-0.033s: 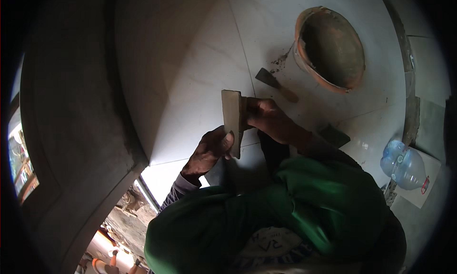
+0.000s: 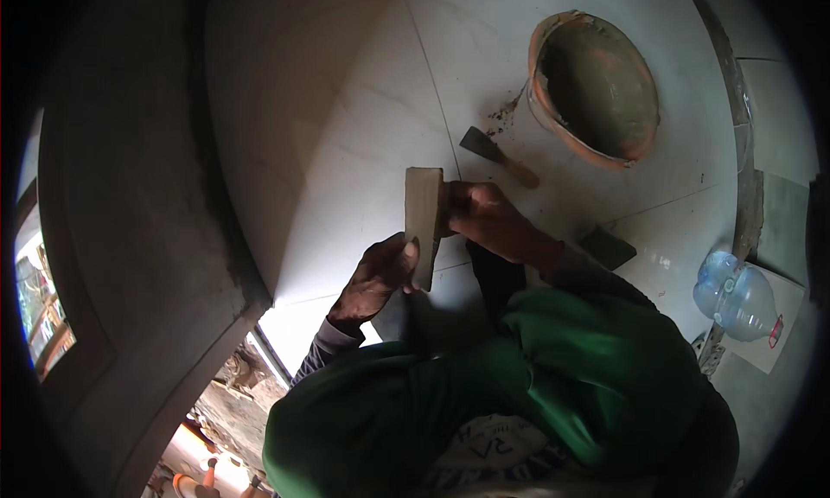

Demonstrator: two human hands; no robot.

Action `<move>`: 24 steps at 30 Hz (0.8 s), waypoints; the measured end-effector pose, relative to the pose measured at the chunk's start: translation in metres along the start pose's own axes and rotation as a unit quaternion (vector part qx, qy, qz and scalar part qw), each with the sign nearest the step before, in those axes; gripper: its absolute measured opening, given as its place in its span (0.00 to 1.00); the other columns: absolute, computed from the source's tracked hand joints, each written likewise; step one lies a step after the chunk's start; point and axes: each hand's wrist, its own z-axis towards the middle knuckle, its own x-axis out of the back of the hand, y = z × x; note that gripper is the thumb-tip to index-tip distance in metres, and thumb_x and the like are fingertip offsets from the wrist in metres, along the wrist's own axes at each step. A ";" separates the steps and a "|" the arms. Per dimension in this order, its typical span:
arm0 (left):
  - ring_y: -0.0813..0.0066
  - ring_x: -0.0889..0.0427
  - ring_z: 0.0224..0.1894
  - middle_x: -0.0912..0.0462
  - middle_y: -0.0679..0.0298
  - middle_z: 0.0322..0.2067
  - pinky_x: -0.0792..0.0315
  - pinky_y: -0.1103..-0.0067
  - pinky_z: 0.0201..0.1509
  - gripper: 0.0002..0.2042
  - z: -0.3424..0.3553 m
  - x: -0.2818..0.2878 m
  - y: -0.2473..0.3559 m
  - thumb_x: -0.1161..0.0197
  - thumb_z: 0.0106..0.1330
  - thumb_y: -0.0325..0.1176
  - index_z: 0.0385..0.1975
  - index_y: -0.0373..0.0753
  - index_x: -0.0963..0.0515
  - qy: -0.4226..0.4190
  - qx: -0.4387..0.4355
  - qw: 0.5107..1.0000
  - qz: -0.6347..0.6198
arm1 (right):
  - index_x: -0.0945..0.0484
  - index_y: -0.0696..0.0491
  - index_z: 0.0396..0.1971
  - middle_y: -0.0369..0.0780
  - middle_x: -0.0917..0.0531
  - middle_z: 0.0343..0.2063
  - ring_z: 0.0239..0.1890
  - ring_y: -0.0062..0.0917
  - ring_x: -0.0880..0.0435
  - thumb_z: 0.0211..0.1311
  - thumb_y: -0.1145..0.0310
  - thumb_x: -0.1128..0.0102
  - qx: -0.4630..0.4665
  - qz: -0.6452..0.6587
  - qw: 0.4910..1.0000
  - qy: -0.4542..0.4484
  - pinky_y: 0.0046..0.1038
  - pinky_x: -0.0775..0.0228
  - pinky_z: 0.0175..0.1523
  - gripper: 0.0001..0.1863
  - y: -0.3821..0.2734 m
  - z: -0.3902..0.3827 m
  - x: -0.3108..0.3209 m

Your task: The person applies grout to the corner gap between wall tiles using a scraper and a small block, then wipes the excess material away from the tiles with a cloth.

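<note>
While strip [image 2: 423, 226] is being held left of bucket [image 2: 635, 79] by both curled hands [image 2: 370, 277] [image 2: 497, 221], steadiness is seemingly being required next.

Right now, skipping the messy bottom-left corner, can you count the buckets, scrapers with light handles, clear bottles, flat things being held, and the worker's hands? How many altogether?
Bucket: 1
Light-handled scraper: 1
Clear bottle: 1
Held flat thing: 1
Hands: 2 (left hand, right hand)
Total: 6
</note>
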 end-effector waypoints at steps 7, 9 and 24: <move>0.83 0.17 0.38 0.15 0.65 0.51 0.20 0.83 0.39 0.23 -0.003 0.053 -0.110 0.39 0.84 0.41 0.70 0.33 0.27 -0.027 0.022 0.997 -0.074 | 0.31 0.57 0.73 0.45 0.16 0.56 0.60 0.39 0.15 0.61 0.65 0.23 0.255 -0.446 0.855 0.067 0.40 0.20 0.65 0.41 -0.005 -0.015 -0.001; 0.82 0.18 0.37 0.16 0.66 0.47 0.22 0.81 0.38 0.20 0.001 0.050 -0.103 0.40 0.84 0.43 0.64 0.33 0.23 -0.034 -0.020 0.998 -0.051 | 0.30 0.59 0.71 0.43 0.13 0.46 0.44 0.31 0.11 0.62 0.65 0.20 0.100 -0.282 0.954 -0.029 0.33 0.16 0.53 0.40 -0.012 -0.013 0.000; 0.70 0.16 0.55 0.16 0.57 0.54 0.22 0.74 0.55 0.31 -0.020 0.020 -0.068 0.35 0.79 0.56 0.67 0.34 0.26 0.089 -0.111 0.962 -0.234 | 0.29 0.59 0.72 0.41 0.16 0.50 0.55 0.23 0.16 0.61 0.79 0.29 0.088 -0.142 0.985 -0.031 0.30 0.20 0.61 0.37 -0.047 0.001 0.021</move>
